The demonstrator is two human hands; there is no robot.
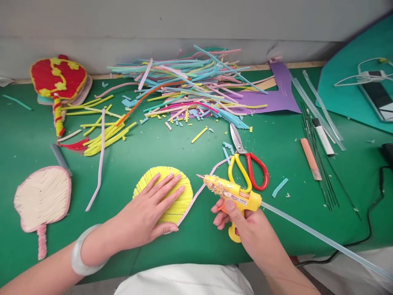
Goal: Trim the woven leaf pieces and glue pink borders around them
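Observation:
My left hand [158, 205] lies flat with fingers stretched over a round yellow piece [181, 196] covered in pipe-cleaner strips, on the green table. A pale pink pipe cleaner [193, 200] runs from the lower right edge of that piece up toward the scissors. My right hand [242, 223] is wrapped round a yellow hot glue gun [233, 194], its nozzle pointing left toward the yellow piece and apart from it. A long clear glue stick [316, 233] sticks out of the gun's back. Scissors [242, 151] with one yellow and one red handle lie just behind the gun.
Behind lies a heap of coloured pipe cleaners [184, 82] beside purple paper [264, 101]. Yellow pipe cleaners [104, 139], a red fan [58, 80] and a cream fan [44, 196] are at left. Thin wires [319, 164], glue sticks [319, 106] and a black cord [370, 221] lie right.

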